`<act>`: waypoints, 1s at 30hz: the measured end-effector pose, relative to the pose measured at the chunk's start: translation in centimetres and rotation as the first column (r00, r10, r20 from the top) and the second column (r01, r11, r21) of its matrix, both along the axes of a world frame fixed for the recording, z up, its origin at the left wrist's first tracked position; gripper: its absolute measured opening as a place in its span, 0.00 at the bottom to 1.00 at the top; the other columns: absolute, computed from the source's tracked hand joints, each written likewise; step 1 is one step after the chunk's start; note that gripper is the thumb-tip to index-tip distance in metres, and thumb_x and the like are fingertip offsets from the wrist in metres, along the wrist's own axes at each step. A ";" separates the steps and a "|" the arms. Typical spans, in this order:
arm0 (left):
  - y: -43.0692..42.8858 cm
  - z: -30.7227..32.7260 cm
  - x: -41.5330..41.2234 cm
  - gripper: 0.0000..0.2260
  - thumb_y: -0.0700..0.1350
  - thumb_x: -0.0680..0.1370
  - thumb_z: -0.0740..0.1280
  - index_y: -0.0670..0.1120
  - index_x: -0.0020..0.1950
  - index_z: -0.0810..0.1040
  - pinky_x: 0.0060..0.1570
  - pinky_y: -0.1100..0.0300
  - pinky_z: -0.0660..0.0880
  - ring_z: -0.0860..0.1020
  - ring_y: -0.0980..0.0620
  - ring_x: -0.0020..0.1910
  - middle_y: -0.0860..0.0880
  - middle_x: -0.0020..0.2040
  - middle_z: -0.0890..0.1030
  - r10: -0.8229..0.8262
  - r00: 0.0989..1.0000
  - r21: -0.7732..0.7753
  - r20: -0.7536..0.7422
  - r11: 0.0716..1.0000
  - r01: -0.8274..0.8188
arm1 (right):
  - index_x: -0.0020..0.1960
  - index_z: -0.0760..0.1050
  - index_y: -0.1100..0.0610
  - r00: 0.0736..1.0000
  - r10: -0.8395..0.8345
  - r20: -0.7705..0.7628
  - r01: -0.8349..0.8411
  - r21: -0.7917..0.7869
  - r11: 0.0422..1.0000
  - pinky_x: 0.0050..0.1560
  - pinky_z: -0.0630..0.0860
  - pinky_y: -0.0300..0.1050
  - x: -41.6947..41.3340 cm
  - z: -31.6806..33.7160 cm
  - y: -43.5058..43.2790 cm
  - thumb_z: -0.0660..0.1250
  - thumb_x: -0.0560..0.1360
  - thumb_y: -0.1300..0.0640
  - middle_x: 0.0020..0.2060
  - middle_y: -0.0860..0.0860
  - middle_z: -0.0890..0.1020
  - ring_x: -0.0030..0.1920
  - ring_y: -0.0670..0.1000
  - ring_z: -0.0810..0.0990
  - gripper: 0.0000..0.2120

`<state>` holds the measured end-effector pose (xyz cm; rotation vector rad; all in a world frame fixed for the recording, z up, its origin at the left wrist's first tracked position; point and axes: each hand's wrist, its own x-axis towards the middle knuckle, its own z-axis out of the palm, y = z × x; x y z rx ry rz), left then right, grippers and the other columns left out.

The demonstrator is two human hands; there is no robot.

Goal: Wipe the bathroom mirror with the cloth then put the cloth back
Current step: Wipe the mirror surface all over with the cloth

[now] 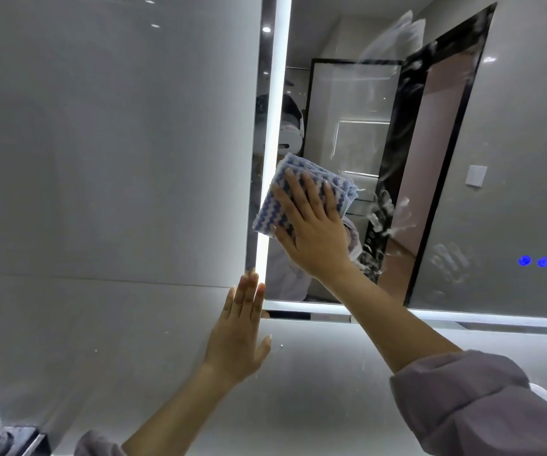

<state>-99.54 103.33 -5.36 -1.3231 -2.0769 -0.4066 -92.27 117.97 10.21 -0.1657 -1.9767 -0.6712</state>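
Grey glossy wall tiles (101, 159) surround a wall mirror (456, 199) edged by a white lit strip (275, 126) on its left and bottom sides. The glass reflects a tiled room, a dark-framed doorway and a white wall switch (476, 175). White streaks and smears (387, 212) mark the glass just right of the right hand (311, 225), with fainter finger-shaped marks further right. Beyond those, 2 blue lit marks (525, 261) glow in the glass; their shape cannot be read. The right hand lies flat with fingers straight and slightly spread, pressing the cloth (275, 205) against the mirror. The cloth is folded, blue and white in a wavy pattern, and sits under the palm and fingers, showing past the fingertips above and past the thumb side to the left, where its edge overlaps the lit strip. The left hand (239, 337), below and left of the right, rests flat on the wall tile, fingers straight and together, fingertips at the mirror's lower left corner, holding nothing. A mauve sleeve (482, 399) is pushed up the right forearm.
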 end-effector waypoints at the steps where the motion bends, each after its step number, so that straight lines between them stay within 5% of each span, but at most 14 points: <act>1: 0.0 -0.1 0.0 0.43 0.58 0.73 0.67 0.37 0.76 0.51 0.71 0.49 0.47 0.46 0.42 0.77 0.38 0.78 0.50 -0.002 1.000 0.007 0.007 1.000 0.002 | 0.76 0.54 0.55 1.000 -0.015 -0.002 0.015 0.008 1.000 0.75 0.43 0.56 -0.2 0.3 -0.1 0.51 0.81 0.44 0.76 0.55 0.57 0.76 0.56 0.55 0.27; 8: 0.4 -0.4 0.0 0.44 0.60 0.72 0.66 0.37 0.77 0.50 0.72 0.50 0.48 0.46 0.42 0.77 0.39 0.78 0.50 0.005 1.000 0.027 0.022 1.000 -0.006 | 0.76 0.57 0.55 1.000 -0.024 -0.002 0.024 0.041 0.999 0.75 0.42 0.56 -1.5 -0.2 -1.0 0.51 0.81 0.44 0.75 0.56 0.62 0.76 0.58 0.58 0.27; 17: 0.5 -0.3 0.1 0.47 0.61 0.73 0.65 0.41 0.77 0.39 0.76 0.49 0.48 0.39 0.45 0.77 0.40 0.78 0.44 -0.012 0.999 0.035 0.050 0.999 0.010 | 0.76 0.53 0.52 0.998 -0.024 0.055 0.018 0.112 0.993 0.76 0.39 0.54 -2.2 -5.0 -1.3 0.51 0.80 0.43 0.75 0.51 0.54 0.77 0.53 0.48 0.27; 21: 0.5 0.0 0.5 0.48 0.60 0.72 0.68 0.39 0.77 0.42 0.73 0.51 0.44 0.41 0.44 0.77 0.39 0.77 0.46 -0.009 0.997 0.032 0.078 0.999 0.006 | 0.76 0.53 0.52 0.998 -0.041 0.049 0.036 0.100 0.994 0.76 0.38 0.53 -2.3 -5.7 -1.4 0.52 0.80 0.43 0.76 0.51 0.53 0.78 0.51 0.43 0.27; 24: 0.6 -0.1 0.6 0.47 0.60 0.71 0.68 0.38 0.77 0.48 0.74 0.50 0.47 0.48 0.40 0.78 0.39 0.78 0.49 0.000 0.997 0.044 0.078 0.999 -0.003 | 0.77 0.55 0.51 0.993 -0.063 0.101 0.050 0.128 0.990 0.76 0.40 0.54 -2.1 -4.5 -1.3 0.51 0.80 0.42 0.76 0.50 0.55 0.77 0.52 0.50 0.28; 27: 0.7 -0.2 0.8 0.47 0.63 0.72 0.63 0.40 0.78 0.42 0.75 0.48 0.52 0.47 0.41 0.78 0.40 0.79 0.45 0.017 0.996 0.033 0.087 0.999 -0.020 | 0.76 0.56 0.50 0.994 -0.047 0.097 0.034 0.134 0.990 0.75 0.42 0.54 -2.2 -1.9 -1.3 0.50 0.79 0.41 0.76 0.50 0.61 0.76 0.53 0.53 0.28; 30: 0.8 -0.4 0.8 0.47 0.63 0.71 0.64 0.39 0.78 0.45 0.75 0.51 0.45 0.44 0.43 0.78 0.41 0.79 0.44 0.005 0.994 0.040 0.113 0.999 -0.010 | 0.77 0.57 0.51 0.998 -0.041 0.038 0.037 0.113 0.993 0.75 0.41 0.54 -2.5 1.3 -1.5 0.50 0.80 0.40 0.76 0.52 0.62 0.76 0.54 0.53 0.29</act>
